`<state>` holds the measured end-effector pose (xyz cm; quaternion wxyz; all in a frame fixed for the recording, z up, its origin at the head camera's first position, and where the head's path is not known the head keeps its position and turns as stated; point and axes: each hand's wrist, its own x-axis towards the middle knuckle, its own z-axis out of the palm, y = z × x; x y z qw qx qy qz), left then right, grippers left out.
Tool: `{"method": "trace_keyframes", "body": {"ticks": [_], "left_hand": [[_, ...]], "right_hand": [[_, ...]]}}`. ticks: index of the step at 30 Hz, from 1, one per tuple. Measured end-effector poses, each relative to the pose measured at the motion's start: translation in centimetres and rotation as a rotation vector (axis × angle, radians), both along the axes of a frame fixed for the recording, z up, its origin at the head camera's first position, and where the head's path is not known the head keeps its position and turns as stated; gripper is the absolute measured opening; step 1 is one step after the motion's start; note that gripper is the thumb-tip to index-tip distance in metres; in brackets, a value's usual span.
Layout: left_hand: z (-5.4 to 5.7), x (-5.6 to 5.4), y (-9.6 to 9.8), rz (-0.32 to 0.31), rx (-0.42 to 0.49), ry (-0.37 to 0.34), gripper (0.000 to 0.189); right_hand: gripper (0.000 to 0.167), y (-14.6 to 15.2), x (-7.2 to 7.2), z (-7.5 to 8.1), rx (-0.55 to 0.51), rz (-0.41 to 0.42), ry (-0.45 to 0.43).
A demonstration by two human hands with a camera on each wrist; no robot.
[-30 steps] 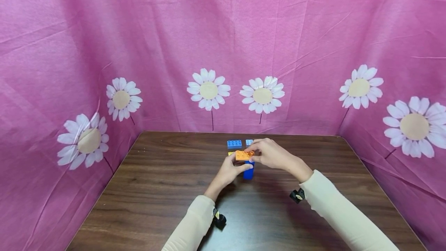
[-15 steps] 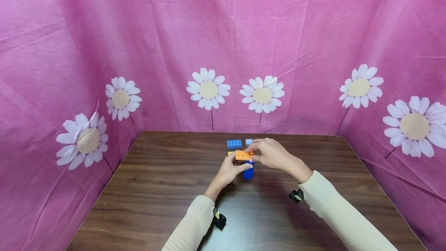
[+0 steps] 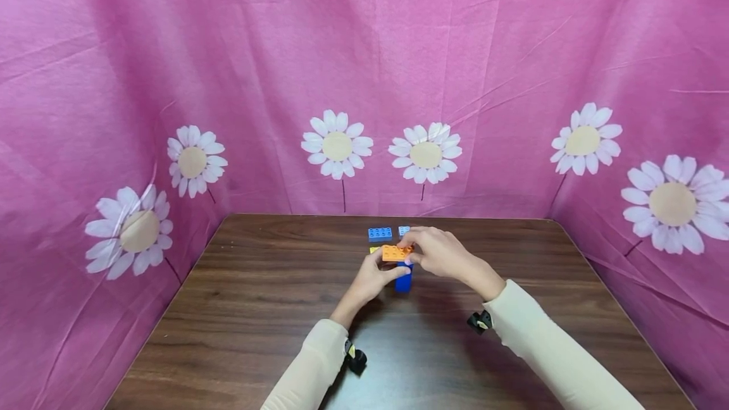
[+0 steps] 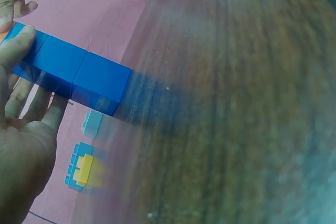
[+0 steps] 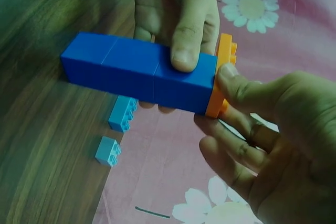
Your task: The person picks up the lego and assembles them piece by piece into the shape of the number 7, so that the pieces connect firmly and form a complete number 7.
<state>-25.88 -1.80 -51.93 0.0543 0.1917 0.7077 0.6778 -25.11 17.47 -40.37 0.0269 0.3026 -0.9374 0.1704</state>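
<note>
A tower of three blue building bricks (image 3: 403, 281) stands upright on the wooden table, with a thin orange building brick (image 3: 393, 253) across its top. In the head view the orange brick juts out to the left of the tower. My left hand (image 3: 369, 279) grips the tower's upper part, its thumb (image 5: 185, 59) on one face and fingers behind. From the right, my right hand (image 3: 443, 255) pinches the orange brick by its end, thumb (image 5: 231, 80) at its edge where it meets the top blue brick. Part of the orange brick's studs lies hidden under the right fingers.
Behind the tower lie a medium-blue brick (image 3: 380, 234), a small light-blue brick (image 3: 404, 231) and a yellow brick (image 4: 83, 169), mostly hidden by the left hand in the head view. A pink cloth with daisies (image 3: 336, 146) hangs around the table's (image 3: 256, 309) back and sides.
The whole head view has shifted slightly, so everything sits a little farther left. Both hands keep the same hold on the tower and the orange brick.
</note>
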Motion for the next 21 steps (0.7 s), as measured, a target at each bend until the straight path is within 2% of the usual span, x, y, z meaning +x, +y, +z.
{"method": "trace_keyframes", "body": {"ticks": [10,16,21], "left_hand": [[0.09,0.27,-0.07,-0.014,-0.031,-0.039,0.043],[0.15,0.1,-0.06,-0.032,-0.019,-0.017,0.043],[0.56,0.03,-0.34,-0.046,-0.094,-0.017,0.046]], "right_hand": [[0.023,-0.26,0.6,-0.43,0.016,-0.039,0.016],[0.023,-0.16,0.63,-0.5,0.011,-0.036,0.04],[0.024,-0.1,0.54,-0.28,0.008,-0.035,0.03]]}}
